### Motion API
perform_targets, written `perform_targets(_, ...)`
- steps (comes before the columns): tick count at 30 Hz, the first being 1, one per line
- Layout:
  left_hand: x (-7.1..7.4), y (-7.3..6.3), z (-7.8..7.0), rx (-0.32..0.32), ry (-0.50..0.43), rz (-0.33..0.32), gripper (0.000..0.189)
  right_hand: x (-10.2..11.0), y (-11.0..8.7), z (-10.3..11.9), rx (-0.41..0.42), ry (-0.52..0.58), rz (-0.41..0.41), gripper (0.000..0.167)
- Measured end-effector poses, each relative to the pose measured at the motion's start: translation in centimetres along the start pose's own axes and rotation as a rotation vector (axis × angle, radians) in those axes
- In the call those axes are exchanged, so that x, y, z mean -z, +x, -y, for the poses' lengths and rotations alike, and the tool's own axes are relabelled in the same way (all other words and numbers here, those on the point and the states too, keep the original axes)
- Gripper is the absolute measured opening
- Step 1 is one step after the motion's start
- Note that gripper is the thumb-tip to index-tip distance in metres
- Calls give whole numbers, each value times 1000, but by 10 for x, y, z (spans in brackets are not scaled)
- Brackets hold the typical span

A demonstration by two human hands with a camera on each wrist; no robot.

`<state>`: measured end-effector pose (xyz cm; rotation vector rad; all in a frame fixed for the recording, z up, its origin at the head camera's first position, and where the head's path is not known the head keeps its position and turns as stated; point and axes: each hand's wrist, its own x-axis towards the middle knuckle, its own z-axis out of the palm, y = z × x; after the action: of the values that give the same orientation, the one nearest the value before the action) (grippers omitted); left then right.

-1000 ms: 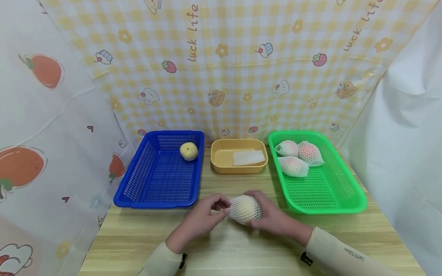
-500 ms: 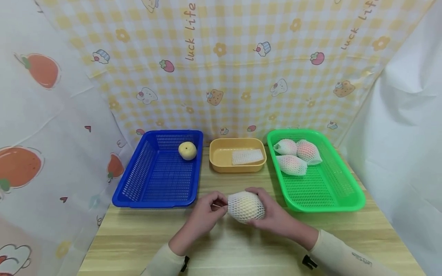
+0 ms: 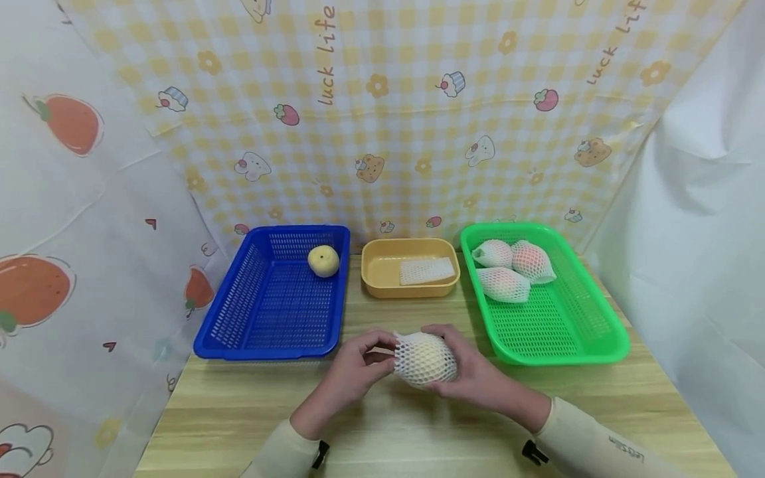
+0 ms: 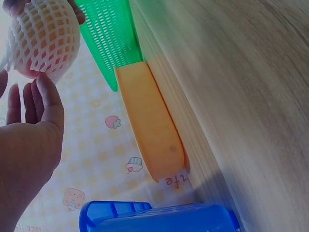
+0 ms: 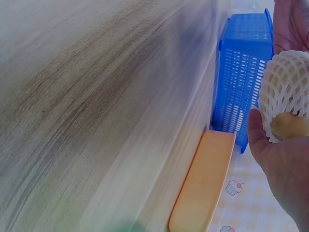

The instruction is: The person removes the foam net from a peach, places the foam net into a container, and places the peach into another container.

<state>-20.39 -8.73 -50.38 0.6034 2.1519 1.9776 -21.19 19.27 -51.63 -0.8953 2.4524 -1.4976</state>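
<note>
In the head view a pale yellow peach, wrapped in a white foam net (image 3: 425, 360), is held over the table between both hands. My right hand (image 3: 472, 368) grips it from the right, thumb and fingers spread around the net. My left hand (image 3: 355, 365) has its thumb and fingertips at the net's left end, pinching the edge. The left wrist view shows the index fingertip right at the rim of the foam net (image 4: 46, 38), with some reddish skin behind the mesh. From the right wrist, the bare yellow end of the peach (image 5: 289, 126) peeks out of the net's opening.
At the left stands a blue basket (image 3: 271, 292) with one unwrapped yellow peach (image 3: 323, 261). A yellow-orange tray (image 3: 379, 287) at back centre holds flat foam nets (image 3: 427, 271). To the right, a green basket (image 3: 588, 322) contains several net-wrapped pinkish peaches (image 3: 504, 285).
The net's left end has spread wider and reaches further toward the left hand, whose fingers have opened slightly at the edge. The right hand keeps its grip; the head view has shifted a little.
</note>
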Motion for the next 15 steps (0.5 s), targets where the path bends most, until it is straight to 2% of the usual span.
perform_targets(3,0,0,0,-4,-25,9,27,-1,1,-2,19,-1,4,89)
perform_targets(6,0,0,1,18,-26,18,33,-1,1,-2,28,5,3,88)
perform_targets(11,0,1,3,59,-34,62,44,-2,3,0,52,24,8,87)
perform_targets(15,0,2,5,66,-29,95,51,-3,4,6,73,35,17,86)
